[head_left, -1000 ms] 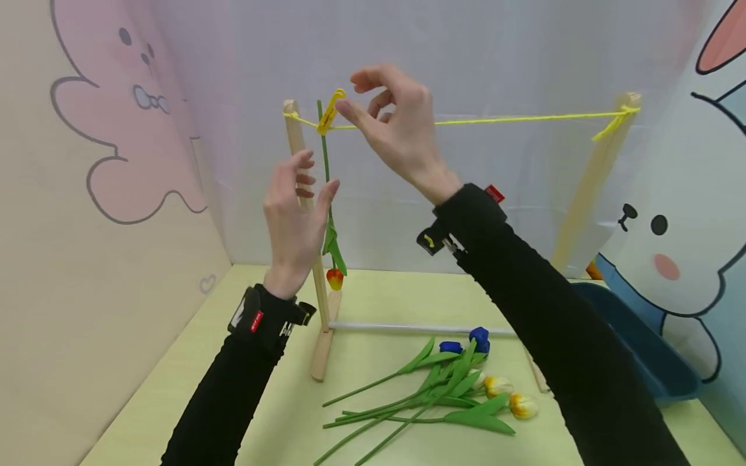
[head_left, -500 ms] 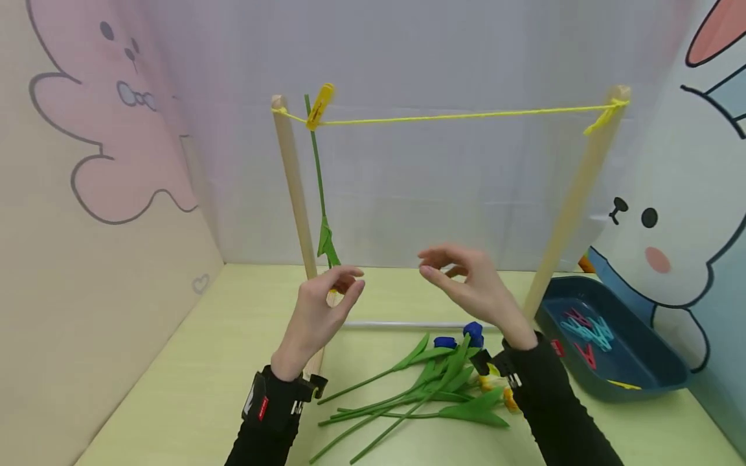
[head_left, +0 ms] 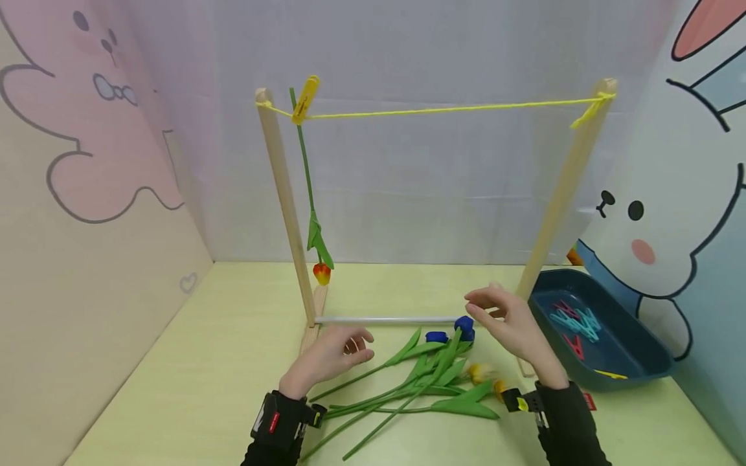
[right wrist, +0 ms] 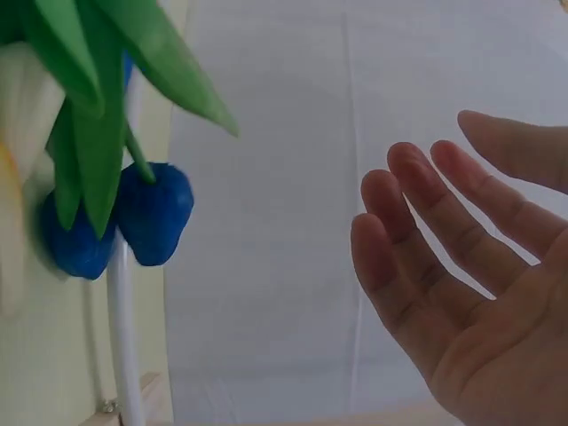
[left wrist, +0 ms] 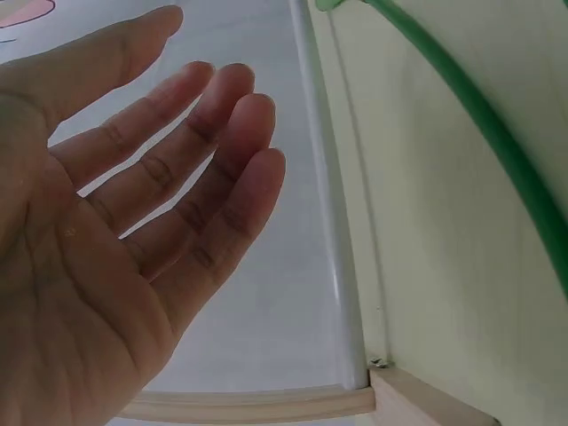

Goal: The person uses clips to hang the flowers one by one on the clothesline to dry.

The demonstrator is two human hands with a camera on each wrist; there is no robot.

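A red-and-yellow tulip hangs head down from the yellow line, its stem pinched by a yellow clothespin. Below it, my left hand hovers over the stem ends of the tulips lying on the table, fingers relaxed and holding nothing. My right hand is in the air beside the blue tulips, also holding nothing. In the right wrist view the blue tulip heads are apart from the fingertips. Yellow-and-white tulips lie partly behind the right wrist strap.
A dark blue basin at the right holds red and light-blue clothespins and a yellow one. Wooden posts carry the line at both ends. A white rod joins their bases.
Both hands have come down from the clothespin and hanging tulip; the right hand has also moved right. The tulip stays hanging, and the head view has shifted slightly, uncovering the basin.
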